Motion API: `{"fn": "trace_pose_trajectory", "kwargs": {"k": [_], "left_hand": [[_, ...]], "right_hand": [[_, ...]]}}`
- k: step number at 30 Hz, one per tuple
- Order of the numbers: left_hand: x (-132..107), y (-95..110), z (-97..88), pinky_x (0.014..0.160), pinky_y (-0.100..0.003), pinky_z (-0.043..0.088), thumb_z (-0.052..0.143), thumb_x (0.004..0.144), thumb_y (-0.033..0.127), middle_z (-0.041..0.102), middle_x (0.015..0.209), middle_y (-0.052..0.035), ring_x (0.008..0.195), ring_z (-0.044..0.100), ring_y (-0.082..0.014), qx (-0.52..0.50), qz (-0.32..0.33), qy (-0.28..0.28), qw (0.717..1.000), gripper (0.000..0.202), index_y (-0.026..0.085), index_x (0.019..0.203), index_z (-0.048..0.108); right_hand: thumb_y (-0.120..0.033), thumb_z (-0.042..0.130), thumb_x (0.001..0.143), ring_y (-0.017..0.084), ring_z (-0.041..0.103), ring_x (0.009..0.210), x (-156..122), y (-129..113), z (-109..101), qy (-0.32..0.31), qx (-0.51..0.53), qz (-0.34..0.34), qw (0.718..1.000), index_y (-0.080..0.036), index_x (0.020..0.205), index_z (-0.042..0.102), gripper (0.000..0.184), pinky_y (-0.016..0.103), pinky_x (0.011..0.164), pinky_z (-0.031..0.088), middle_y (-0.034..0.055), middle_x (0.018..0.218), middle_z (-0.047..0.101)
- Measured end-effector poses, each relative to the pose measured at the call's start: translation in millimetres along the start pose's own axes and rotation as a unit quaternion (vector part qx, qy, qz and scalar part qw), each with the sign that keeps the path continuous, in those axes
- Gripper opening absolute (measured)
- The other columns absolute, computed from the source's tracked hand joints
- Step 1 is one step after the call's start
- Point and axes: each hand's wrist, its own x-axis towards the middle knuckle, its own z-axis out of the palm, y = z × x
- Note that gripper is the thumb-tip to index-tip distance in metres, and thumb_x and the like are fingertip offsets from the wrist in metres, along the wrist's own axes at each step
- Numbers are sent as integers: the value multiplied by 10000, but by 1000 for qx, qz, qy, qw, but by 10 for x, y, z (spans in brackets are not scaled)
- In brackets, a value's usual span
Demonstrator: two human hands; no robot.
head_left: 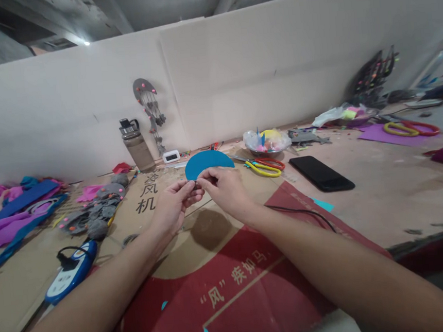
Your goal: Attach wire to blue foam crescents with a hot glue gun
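Note:
My left hand (172, 204) and my right hand (225, 186) meet over the cardboard, fingertips pinched close together. Between them is a tiny dark bit, too small to name. A flat blue piece with a rounded edge (209, 162), like felt, shows just behind my fingers. Its lower part is hidden by the hands, and I cannot tell whether they touch it. Beneath the hands, a dark shadow falls on the printed cardboard sheet (233, 299).
Yellow-and-red-handled scissors (263, 167) and a black phone (321, 173) lie right. A bowl (266, 144) and a bottle (138, 147) stand behind. On the left are a blue-and-white power strip (71, 272), grey felt pieces (97, 208) and coloured cloth (12, 215). A black cable (303, 211) crosses the cardboard.

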Motion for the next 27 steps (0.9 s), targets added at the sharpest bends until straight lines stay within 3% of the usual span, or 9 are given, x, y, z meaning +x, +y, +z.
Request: {"fn": "trace_pose_trajectory", "kwargs": {"k": [6, 18, 27], "left_hand": [[15, 25, 29, 618, -165, 530, 732, 686, 198, 674, 702, -44, 611, 624, -77, -3, 5, -2, 1000, 146, 94, 773, 678], [-72, -68, 59, 672, -221, 524, 727, 691, 222, 686, 741, -48, 652, 643, -103, -22, 37, -1, 999, 152, 101, 739, 648], [-120, -52, 64, 660, -197, 534, 699, 719, 191, 692, 738, -53, 649, 650, -98, -41, 42, 7, 998, 113, 99, 772, 660]], "right_hand": [[-215, 541, 815, 121, 558, 681, 1, -6, -13, 19, 13, 1, 1000, -188, 721, 637, 137, 255, 664, 389, 7, 719, 667], [-253, 529, 819, 124, 566, 684, -31, -21, 4, 21, 32, 29, 999, -178, 717, 642, 169, 265, 674, 409, 19, 741, 670], [-236, 522, 798, 110, 528, 641, -24, 20, 41, 21, 109, 36, 993, -174, 677, 609, 161, 257, 627, 405, 10, 712, 638]]}}
